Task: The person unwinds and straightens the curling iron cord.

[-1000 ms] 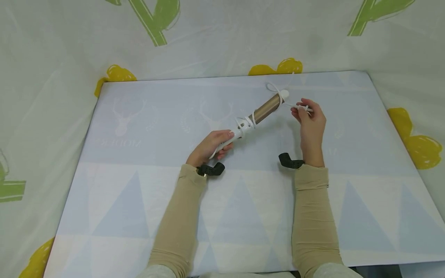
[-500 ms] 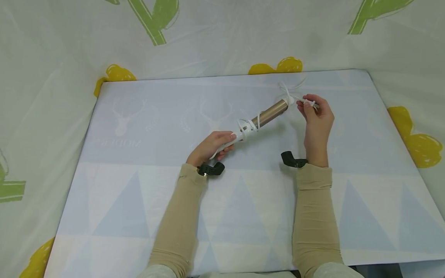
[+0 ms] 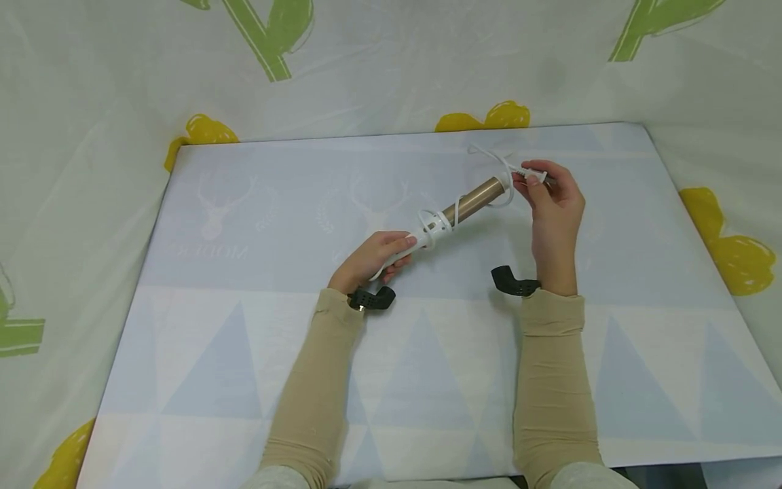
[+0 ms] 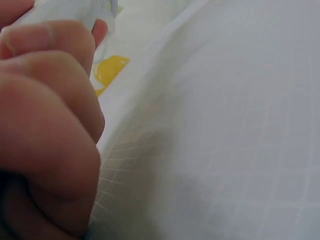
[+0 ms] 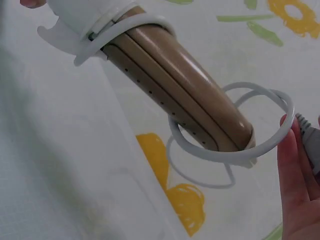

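Observation:
A curling iron with a gold-brown barrel (image 3: 476, 199) and white handle slants up to the right over the table. My left hand (image 3: 374, 257) grips its handle; in the left wrist view the curled fingers (image 4: 55, 90) fill the left side. White cord (image 5: 272, 135) loops around the barrel's tip and winds round its base near the handle. Near the tip, my right hand (image 3: 554, 197) pinches the plug (image 3: 535, 175) at the cord's end. In the right wrist view the grey-looking plug (image 5: 311, 142) sits by the fingers at the right edge.
The table (image 3: 244, 353) wears a pale blue and white cloth with triangles and deer heads. Behind it hangs a light curtain (image 3: 391, 75) with green and yellow plant prints. Black wrist cameras (image 3: 514, 282) sit on both wrists.
My right hand with the plug has moved right and slightly away, then a little back left. The cord loop at the tip has shifted and hangs wider. The left hand has barely moved.

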Available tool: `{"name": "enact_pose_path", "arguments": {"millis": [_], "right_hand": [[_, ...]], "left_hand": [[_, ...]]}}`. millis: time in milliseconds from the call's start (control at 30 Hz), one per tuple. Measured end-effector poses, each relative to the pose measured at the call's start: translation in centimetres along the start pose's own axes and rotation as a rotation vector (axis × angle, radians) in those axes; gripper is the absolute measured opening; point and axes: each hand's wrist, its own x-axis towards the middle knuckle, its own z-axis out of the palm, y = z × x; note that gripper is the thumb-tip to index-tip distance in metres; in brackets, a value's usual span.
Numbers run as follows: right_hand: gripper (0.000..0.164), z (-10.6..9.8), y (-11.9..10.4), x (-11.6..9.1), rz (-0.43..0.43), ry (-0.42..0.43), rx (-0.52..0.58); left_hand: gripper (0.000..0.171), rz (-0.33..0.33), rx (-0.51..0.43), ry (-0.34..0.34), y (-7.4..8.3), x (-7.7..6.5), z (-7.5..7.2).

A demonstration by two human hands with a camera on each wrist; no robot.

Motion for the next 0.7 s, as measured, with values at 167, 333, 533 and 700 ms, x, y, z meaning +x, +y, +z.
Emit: {"name": "enact_pose_path", "arguments": {"millis": [167,333,533,700], "right_hand": [[0.022,0.7,-0.3,-0.3,-0.002,-0.033,0.007],[0.02,1.0,-0.6,-0.5,-0.01,-0.038,-0.013],[0.018,0.8,-1.0,-0.4,-0.027,-0.028,-0.001],[0.019,0.5,-1.3,-0.3,-0.051,-0.008,0.073]], "left_hand": [[0.043,-0.026,0.009,0.035,0.0,0.0,0.1],[0.043,-0.032,-0.007,0.056,0.1,0.0,0.2],[0.044,0.002,-0.009,0.057,-0.7,0.4,-0.1],[0.05,0.022,-0.014,0.105,-1.9,1.2,-0.5]]}}
